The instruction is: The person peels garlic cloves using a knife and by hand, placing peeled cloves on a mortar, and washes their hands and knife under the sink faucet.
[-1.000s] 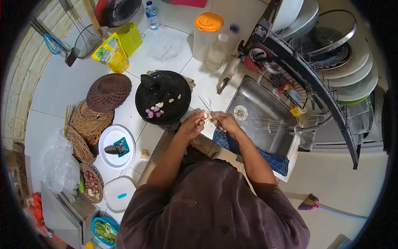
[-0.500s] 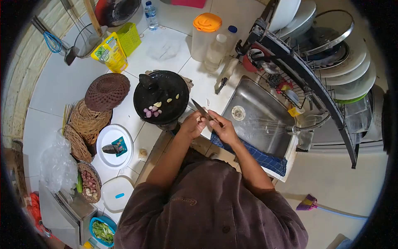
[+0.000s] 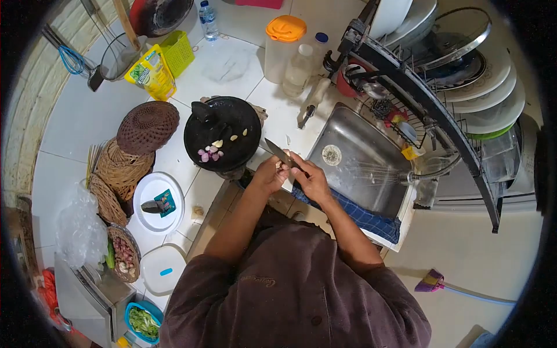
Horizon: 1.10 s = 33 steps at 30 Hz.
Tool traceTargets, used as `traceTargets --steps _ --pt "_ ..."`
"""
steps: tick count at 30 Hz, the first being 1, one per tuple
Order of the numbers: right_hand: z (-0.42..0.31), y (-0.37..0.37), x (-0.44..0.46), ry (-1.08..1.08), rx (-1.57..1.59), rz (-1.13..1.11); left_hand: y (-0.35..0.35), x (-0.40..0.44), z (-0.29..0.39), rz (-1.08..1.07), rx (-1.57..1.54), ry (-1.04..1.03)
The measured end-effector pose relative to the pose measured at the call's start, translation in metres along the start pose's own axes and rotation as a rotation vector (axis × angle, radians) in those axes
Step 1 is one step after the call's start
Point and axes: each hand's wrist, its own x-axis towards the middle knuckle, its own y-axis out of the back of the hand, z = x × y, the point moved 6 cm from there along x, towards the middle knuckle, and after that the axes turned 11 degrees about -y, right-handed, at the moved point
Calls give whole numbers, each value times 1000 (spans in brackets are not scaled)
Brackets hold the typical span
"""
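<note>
My right hand (image 3: 313,181) is wrapped round the handle of a knife (image 3: 278,152), its blade pointing up and to the left. Close against it, the fingers of my left hand (image 3: 269,176) pinch a small pale garlic clove (image 3: 278,166) beside the blade. Just left of my hands stands a black stone mortar (image 3: 229,161). Peeled shallots (image 3: 209,154) and several garlic cloves (image 3: 217,144) lie in it, with a dark pestle (image 3: 203,111) at its upper left. A scrap of peel (image 3: 288,140) rests on the counter above the knife.
A steel sink (image 3: 371,191) with a running tap (image 3: 409,177) is at right, a blue cloth (image 3: 371,219) over its front edge. Above it hangs a dish rack (image 3: 426,101). On the left are a white plate (image 3: 139,217), woven baskets (image 3: 119,168) and a shallot basket (image 3: 137,258).
The whole view has shifted slightly left. Both hands stay together with the knife and the clove; their pose is almost the same.
</note>
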Motion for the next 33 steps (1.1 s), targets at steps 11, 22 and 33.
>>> traceTargets --steps 11,22,33 --pt "-7 3 -10 40 -334 191 1 2 -5 87 60 -37" --pt "31 7 6 -229 296 -123 -2 -4 20 -131 486 54" --pt "30 6 21 -330 349 -74 3 1 21 -191 249 -60"
